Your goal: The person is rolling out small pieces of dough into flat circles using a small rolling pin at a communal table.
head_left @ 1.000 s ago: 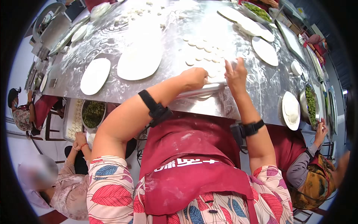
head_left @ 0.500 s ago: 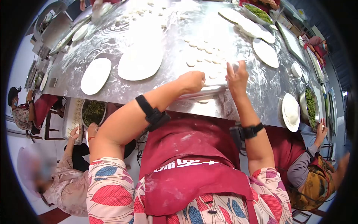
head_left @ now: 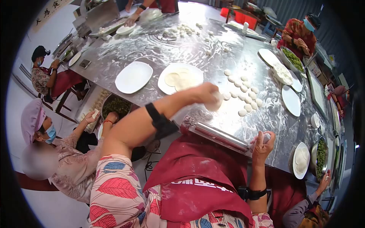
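My left hand [head_left: 210, 95] is over the table beside the small round dough pieces [head_left: 243, 85]. Motion smears its fingers, so I cannot tell whether it holds anything. Near the table's front edge, my right hand [head_left: 262, 146] is closed on something pale and touches the right end of a metal roller [head_left: 220, 136]. The roller lies slanted along the edge in front of my apron. Flat dough rounds [head_left: 178, 79] rest on a white plate [head_left: 164, 88] left of my left hand.
A white plate [head_left: 134, 77] stands farther left. More plates [head_left: 291, 100] and a bowl of green filling [head_left: 292, 60] are at the right. A co-worker [head_left: 45, 125] sits at the left by another filling bowl [head_left: 116, 106]. Another person [head_left: 298, 36] is at the far right.
The view has shifted. My left hand has moved away from the roller toward the plate with dough rounds. My right hand is now lower, at the roller's right end.
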`<act>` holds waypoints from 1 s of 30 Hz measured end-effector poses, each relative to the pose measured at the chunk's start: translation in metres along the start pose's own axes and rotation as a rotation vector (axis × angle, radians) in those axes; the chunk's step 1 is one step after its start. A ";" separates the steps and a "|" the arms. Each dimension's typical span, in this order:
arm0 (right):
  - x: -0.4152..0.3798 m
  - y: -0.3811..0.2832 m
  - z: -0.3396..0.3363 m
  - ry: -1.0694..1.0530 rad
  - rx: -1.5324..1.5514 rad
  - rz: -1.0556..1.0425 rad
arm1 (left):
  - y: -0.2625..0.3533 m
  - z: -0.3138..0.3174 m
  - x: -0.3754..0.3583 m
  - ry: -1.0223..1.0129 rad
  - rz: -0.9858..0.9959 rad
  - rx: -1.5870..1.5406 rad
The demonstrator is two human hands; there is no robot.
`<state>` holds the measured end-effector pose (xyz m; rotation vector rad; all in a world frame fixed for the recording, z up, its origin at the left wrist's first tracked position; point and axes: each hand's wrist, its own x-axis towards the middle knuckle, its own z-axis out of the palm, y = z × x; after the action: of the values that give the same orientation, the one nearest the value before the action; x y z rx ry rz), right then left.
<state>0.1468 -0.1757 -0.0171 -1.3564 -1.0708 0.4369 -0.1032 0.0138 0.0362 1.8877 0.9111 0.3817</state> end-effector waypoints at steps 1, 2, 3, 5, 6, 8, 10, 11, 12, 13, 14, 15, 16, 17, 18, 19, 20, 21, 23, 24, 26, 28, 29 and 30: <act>0.001 0.000 0.001 -0.002 -0.005 -0.009 | -0.002 -0.023 -0.004 0.022 -0.036 -0.067; 0.001 -0.001 0.001 -0.003 -0.011 -0.018 | -0.017 -0.047 0.003 0.078 -0.018 0.073; 0.001 -0.001 0.000 -0.002 -0.020 -0.024 | -0.047 -0.070 0.017 0.143 -0.031 0.006; 0.001 -0.001 -0.001 0.001 -0.041 -0.057 | -0.061 -0.108 0.023 0.408 -0.169 0.291; 0.001 -0.001 -0.001 0.002 -0.051 -0.073 | -0.060 -0.113 0.019 0.545 -0.240 0.381; 0.001 -0.002 -0.002 -0.007 -0.058 -0.076 | -0.053 -0.115 0.026 0.513 -0.238 0.458; -0.001 0.001 -0.003 -0.010 -0.053 -0.076 | -0.059 -0.106 0.042 0.435 -0.166 0.432; 0.000 0.004 -0.003 -0.008 -0.043 -0.080 | -0.066 -0.093 0.057 0.402 -0.035 0.457; 0.002 0.006 -0.003 -0.006 -0.034 -0.086 | -0.053 -0.075 0.064 0.309 -0.060 0.338; 0.003 0.005 -0.004 -0.011 -0.027 -0.070 | -0.045 -0.056 0.069 0.258 -0.004 0.382; 0.004 0.005 -0.004 -0.018 -0.020 -0.054 | -0.041 -0.040 0.079 0.191 0.051 0.475; 0.004 0.005 -0.004 -0.026 -0.011 -0.040 | -0.035 -0.023 0.086 0.138 0.062 0.533; 0.003 0.005 -0.005 -0.027 -0.015 -0.053 | -0.030 -0.008 0.092 0.134 0.021 0.577; 0.003 0.005 -0.005 -0.030 -0.018 -0.067 | -0.025 0.006 0.096 0.150 -0.063 0.583; 0.004 0.005 -0.005 -0.036 -0.019 -0.083 | -0.016 0.017 0.097 0.170 -0.149 0.588; 0.004 0.005 -0.004 -0.027 -0.027 -0.068 | -0.012 0.024 0.099 0.159 -0.160 0.615; 0.003 0.003 -0.005 -0.026 -0.030 -0.054 | -0.009 0.032 0.098 0.159 -0.172 0.620; 0.001 0.003 -0.006 -0.031 -0.031 -0.040 | -0.012 0.037 0.101 0.159 -0.152 0.667; 0.001 0.006 -0.007 -0.064 0.085 0.006 | -0.010 0.047 0.102 0.192 -0.169 0.672; 0.001 0.008 -0.007 -0.070 0.136 0.021 | -0.007 0.046 0.101 0.155 -0.177 0.640; 0.006 0.016 -0.018 -0.117 -0.022 -0.076 | -0.008 0.046 0.093 0.128 -0.171 0.572; 0.011 0.008 -0.015 -0.137 0.041 -0.133 | -0.012 0.054 0.083 0.157 -0.148 0.502; 0.014 0.004 -0.013 -0.144 0.075 -0.160 | -0.014 0.057 0.078 0.115 -0.082 0.464; 0.012 0.000 -0.011 -0.150 0.198 -0.013 | -0.014 0.060 0.068 0.070 -0.016 0.424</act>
<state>0.1615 -0.1718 -0.0112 -1.1543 -1.1268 0.6265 -0.0276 0.0296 -0.0131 2.2600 1.1198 0.2584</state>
